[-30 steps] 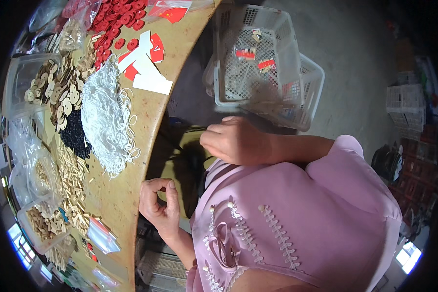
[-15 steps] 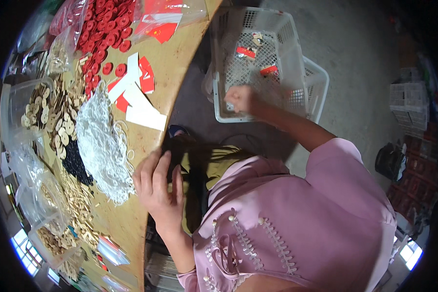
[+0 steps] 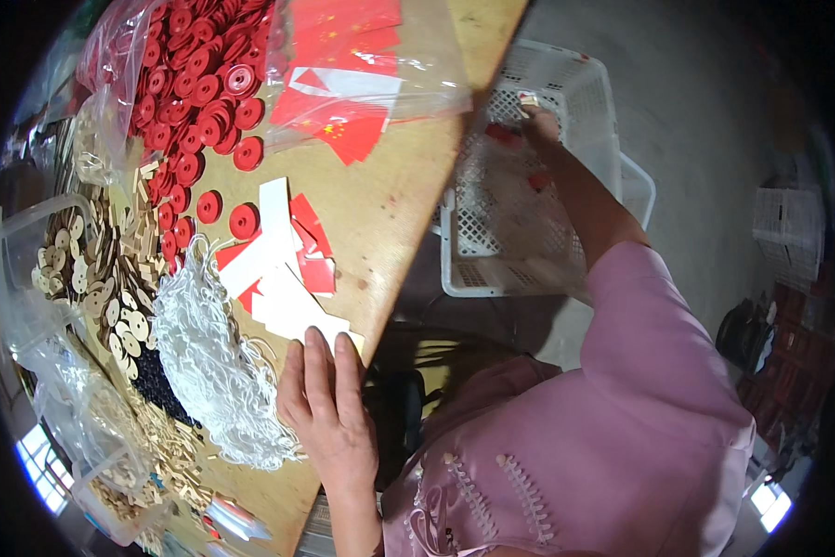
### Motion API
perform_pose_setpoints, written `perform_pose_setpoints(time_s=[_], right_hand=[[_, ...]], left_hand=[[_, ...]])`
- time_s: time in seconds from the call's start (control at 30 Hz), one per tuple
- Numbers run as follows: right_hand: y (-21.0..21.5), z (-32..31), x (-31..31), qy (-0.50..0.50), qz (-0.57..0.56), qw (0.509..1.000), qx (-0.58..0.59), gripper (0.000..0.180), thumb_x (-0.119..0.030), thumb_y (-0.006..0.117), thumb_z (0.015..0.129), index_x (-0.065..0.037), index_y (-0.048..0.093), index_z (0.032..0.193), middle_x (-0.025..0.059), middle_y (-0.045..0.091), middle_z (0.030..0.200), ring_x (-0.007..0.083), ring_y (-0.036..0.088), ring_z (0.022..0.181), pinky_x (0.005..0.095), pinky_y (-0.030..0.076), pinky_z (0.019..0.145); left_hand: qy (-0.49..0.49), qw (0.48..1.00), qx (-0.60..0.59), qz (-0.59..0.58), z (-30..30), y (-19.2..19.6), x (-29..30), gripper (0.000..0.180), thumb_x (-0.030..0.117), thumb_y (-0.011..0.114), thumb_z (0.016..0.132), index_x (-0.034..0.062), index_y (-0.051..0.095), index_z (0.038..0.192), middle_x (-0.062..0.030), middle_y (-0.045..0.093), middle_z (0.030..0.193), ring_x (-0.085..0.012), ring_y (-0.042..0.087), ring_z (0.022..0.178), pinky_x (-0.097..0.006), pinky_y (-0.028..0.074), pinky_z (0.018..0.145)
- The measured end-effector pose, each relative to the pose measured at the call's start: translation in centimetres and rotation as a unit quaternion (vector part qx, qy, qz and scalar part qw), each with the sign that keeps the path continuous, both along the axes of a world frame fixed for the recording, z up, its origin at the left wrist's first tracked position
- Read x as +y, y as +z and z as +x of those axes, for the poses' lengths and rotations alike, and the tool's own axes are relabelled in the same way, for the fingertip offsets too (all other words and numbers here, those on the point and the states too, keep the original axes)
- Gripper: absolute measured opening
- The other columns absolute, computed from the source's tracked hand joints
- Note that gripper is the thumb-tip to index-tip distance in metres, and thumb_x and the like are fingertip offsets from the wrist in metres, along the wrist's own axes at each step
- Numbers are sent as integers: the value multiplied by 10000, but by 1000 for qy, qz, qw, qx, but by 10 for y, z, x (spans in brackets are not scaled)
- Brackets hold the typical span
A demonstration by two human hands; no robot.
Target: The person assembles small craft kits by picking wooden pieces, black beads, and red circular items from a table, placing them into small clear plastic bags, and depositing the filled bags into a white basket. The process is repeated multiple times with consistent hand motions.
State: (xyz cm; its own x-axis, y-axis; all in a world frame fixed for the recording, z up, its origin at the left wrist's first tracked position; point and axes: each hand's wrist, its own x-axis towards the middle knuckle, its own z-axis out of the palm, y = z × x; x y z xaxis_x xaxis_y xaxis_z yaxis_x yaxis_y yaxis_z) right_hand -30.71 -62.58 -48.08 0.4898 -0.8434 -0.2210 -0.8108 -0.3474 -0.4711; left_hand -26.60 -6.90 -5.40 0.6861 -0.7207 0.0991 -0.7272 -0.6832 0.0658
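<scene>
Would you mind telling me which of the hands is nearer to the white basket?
Right. The right hand reaches into the white basket, holding a small piece; the left hand lies flat on the table, apart from it.

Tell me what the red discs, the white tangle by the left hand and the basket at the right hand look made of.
Red discs: probably painted wood or plastic; flat, matte, evenly coloured, each with a centre hole. White tangle: looks like thin cord or elastic string, in loose looping strands. Basket: white moulded plastic, judging by its regular lattice walls and smooth rim. The right hand reaches into it; the left hand rests flat on the tabletop.
</scene>
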Motion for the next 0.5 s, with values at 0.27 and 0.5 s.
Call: perform_pose_setpoints(time_s=[0.27, 0.5], right_hand=[[-6, 14, -40, -24, 81, 996, 40, 452, -205, 742, 832, -275, 754, 1278, 122, 717, 1305, 277, 700, 1166, 371, 522, 1027], [39, 9, 13, -83, 58, 995, -15, 240, -218, 777, 872, -204, 783, 1112, 87, 744, 1255, 232, 731, 1065, 329, 541, 921]], left_hand=[[-9, 999, 46, 4, 5, 5, 3, 581, -51, 742, 890, 97, 581, 1428, -181, 549, 1501, -404, 505, 1360, -475, 459, 1094], [-2, 998, 53, 18, 6, 7, 3, 506, 52, 749, 910, 128, 632, 1396, -140, 542, 1514, -376, 494, 1351, -485, 418, 1077]])
